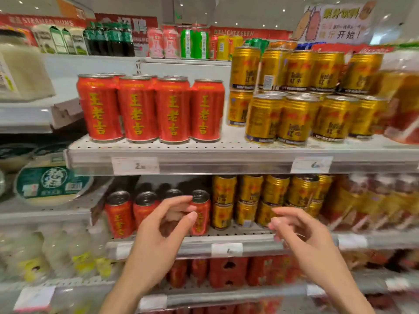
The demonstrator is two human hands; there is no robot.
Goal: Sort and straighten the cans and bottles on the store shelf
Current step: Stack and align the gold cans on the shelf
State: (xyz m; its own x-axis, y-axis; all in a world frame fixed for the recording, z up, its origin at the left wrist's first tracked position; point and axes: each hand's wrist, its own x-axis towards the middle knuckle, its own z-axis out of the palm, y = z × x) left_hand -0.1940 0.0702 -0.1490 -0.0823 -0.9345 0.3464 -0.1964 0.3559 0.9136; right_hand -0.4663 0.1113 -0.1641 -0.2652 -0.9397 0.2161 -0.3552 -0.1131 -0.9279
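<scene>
Now you are reaching both bare hands toward the lower white perforated metal shelf (226, 233), and neither one is gripping anything. Your left hand (163, 232) is hovering in front of the row of red aluminium cans with yellow characters (119, 214) standing at the left of that shelf, its thumb and forefinger curved toward each other but apart, framing the rightmost can of the row; whether a fingertip is touching that can cannot be told. Your right hand (301, 232) is floating near the shelf's front edge with its fingers loosely curled and empty, just in front of the stacked gold ribbed tins (249, 200) sitting to the right of the red ones. Above, on the upper white perforated shelf (226, 152), four more tall red cans with yellow characters (149, 109) are standing upright in a tidy front row with others behind them, and to their right a two-high stack of gold ribbed tins (294, 96) is standing less evenly. White paper price tags (135, 165) are sitting in the clear strip along the shelf edge.
</scene>
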